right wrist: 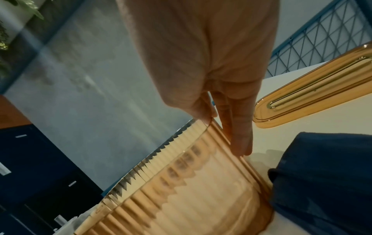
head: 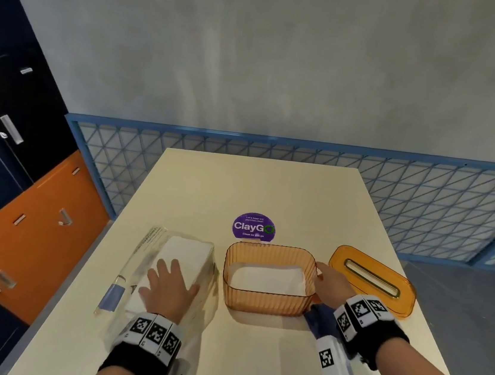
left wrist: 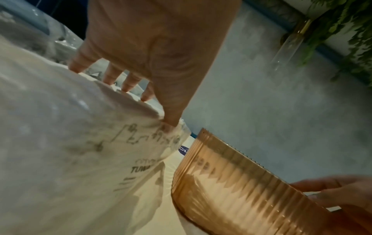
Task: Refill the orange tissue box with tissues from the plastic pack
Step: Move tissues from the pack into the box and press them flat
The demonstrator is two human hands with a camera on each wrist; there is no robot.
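A: Where is the box (head: 269, 279) now?

B: In the lower middle of the head view, open, standing on the table (head: 270, 190). Some white tissues (head: 266, 278) lie low inside it. Its lid (head: 373, 280) lies just to the right, apart from it.

A: And the hands?

B: The right hand (head: 332, 283) is at the right end wall of the box. In the right wrist view the thumb is at the rim and the straight fingers (right wrist: 239, 136) lie down the outside, so I judge it a light pinch of the wall. The left hand (head: 170, 287) lies flat, fingers spread, on top of the pack (head: 167, 274), left of the box. It presses, it does not grasp.

A: What may go wrong?

B: The pack's plastic is loose and crumpled. If the left hand pulls the tissues out with such flat fingers, the film can slide with them, or only the top sheets come.

A: And the box?

B: It looks light. With a hold on one end only, it may tip or slide when the stack goes in. The stack may also catch on the rim and bend.
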